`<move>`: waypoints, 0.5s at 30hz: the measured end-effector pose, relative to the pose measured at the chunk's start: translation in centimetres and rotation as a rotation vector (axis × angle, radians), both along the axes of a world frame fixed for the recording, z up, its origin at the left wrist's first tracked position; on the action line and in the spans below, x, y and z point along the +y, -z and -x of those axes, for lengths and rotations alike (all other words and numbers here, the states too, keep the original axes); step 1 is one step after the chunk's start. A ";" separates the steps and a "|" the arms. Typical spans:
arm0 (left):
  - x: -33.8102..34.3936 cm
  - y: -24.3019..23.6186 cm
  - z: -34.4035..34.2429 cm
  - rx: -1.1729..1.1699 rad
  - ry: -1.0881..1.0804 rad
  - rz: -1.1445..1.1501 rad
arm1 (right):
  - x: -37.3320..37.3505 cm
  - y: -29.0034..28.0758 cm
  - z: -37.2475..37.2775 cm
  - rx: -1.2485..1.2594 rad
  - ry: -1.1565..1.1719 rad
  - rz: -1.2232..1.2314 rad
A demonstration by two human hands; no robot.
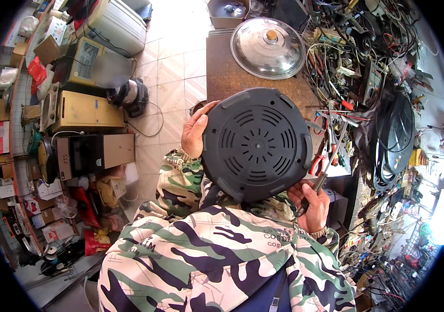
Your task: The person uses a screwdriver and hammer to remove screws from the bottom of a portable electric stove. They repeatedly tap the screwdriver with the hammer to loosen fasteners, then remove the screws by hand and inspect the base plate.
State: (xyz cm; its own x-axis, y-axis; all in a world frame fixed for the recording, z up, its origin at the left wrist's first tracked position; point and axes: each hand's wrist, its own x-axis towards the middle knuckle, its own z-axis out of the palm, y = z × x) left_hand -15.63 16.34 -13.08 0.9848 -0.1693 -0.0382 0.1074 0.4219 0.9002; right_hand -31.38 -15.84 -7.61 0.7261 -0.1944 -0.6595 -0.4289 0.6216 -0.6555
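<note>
A round black plastic appliance base (257,146), with vent slots in rings and raised feet round its rim, is held up in front of my chest. My left hand (195,134) grips its left edge, thumb on the near face and the other fingers mostly hidden behind. At its lower right edge, my right hand (313,207) is closed round a long-shafted screwdriver (319,182), its shaft pointing up and to the right. The right fingertips lie against the base's rim or just behind it; I cannot tell which. Whatever is on the base's other side is hidden.
Beyond the base is a brown workbench (221,67) bearing a shiny metal lid (268,49). Tangled cables and tools crowd the right side, with red-handled pliers (317,163) near my right hand. Old appliances, including a yellow cabinet (88,110), line the left beside the tiled floor (167,78).
</note>
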 end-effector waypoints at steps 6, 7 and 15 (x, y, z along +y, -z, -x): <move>-0.3 0.4 0.0 -0.083 -0.046 -0.091 | 0.4 0.0 0.3 0.016 0.022 -0.024; -0.3 0.6 0.0 -0.074 -0.064 -0.082 | 0.4 0.0 0.2 0.017 0.025 -0.028; -0.5 0.1 0.1 -0.070 -0.075 -0.125 | 0.6 0.3 0.5 0.068 0.005 -0.089</move>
State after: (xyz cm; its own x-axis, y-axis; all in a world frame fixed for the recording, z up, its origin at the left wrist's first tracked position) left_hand -15.69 15.80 -13.20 0.9955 -0.0936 0.0153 0.0147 0.3110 0.9503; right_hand -31.89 -15.23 -7.87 0.6783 -0.1362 -0.7220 -0.4675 0.6781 -0.5671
